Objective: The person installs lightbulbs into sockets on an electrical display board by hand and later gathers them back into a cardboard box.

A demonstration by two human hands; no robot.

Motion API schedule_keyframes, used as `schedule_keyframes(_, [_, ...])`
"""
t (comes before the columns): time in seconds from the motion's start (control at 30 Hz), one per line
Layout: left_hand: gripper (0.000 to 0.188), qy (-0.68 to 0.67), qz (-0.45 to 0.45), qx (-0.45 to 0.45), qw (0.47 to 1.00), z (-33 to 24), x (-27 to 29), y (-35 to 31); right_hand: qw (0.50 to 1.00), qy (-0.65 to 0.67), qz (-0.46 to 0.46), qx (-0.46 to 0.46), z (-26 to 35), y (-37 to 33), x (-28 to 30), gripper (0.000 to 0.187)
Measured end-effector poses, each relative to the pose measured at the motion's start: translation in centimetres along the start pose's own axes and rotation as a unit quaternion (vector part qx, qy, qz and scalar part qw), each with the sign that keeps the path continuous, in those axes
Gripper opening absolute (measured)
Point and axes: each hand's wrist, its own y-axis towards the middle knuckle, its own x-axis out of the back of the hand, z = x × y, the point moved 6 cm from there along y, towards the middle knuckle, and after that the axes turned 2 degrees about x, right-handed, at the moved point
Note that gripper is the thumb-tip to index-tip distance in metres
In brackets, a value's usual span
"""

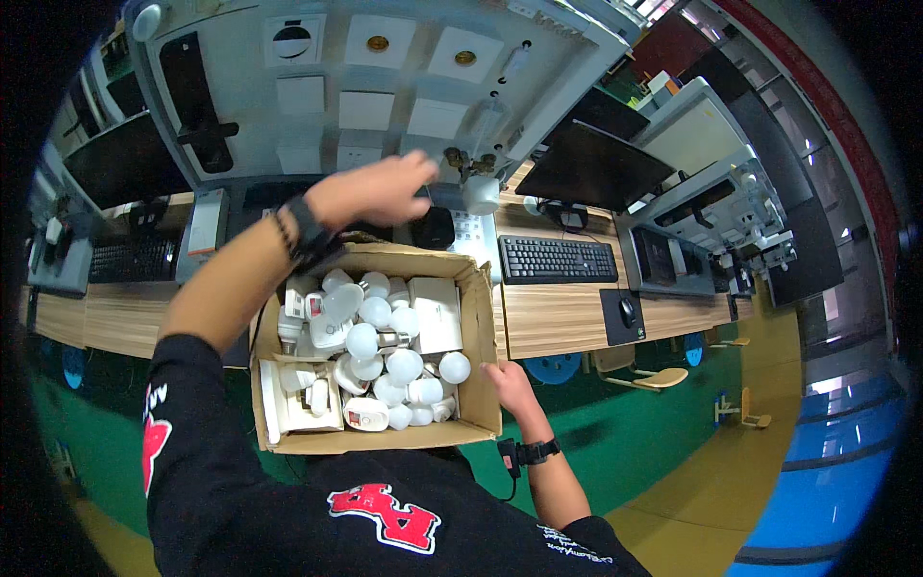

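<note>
An open cardboard box point(380, 440) stands right in front of my body, filled with white light bulbs point(404, 365) and several white boxes and fittings. My right hand point(511, 387) grips the right side of the cardboard box near its front corner. Beyond the box's far edge, my left hand point(380, 190) is raised and blurred by motion. Its thumb and fingers look apart, and nothing shows between them. Just past its fingertips are a small plant in a white pot point(481, 194) and a black rounded object point(433, 228).
Upright behind the box, a pale panel point(332, 67) carries switches, plates and round fittings. On the wooden desk to the right are a keyboard point(558, 260), a mouse point(627, 311) and a monitor point(596, 168). Another monitor point(125, 168) stands left. Stools point(659, 379) are at the right.
</note>
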Motion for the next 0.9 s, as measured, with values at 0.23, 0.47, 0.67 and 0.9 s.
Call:
schedule_keyframes(0.23, [0.030, 0.105, 0.132, 0.074, 0.983, 0.4, -0.9, 8.7, 1.000, 0.004, -0.011, -0.001, 0.2, -0.5, 0.1, 0.050])
schedule_keyframes(0.47, [0.061, 0.088, 0.065, 0.118, 0.987, 9.8, -8.3, 16.0, 1.000, -0.006, -0.013, -0.005, 2.0, -0.2, 0.7, 0.053])
schedule_keyframes(0.67, [0.053, 0.171, -0.011, 0.039, 0.984, 9.2, -9.6, 16.8, 0.999, 0.015, -0.015, -0.036, 1.9, 0.1, 1.4, 0.047])
schedule_keyframes(0.9, [0.042, 0.071, 0.049, 0.034, 0.996, 9.4, -5.9, 12.9, 1.000, 0.016, 0.000, -0.003, 2.4, 0.5, 1.0, 0.045])
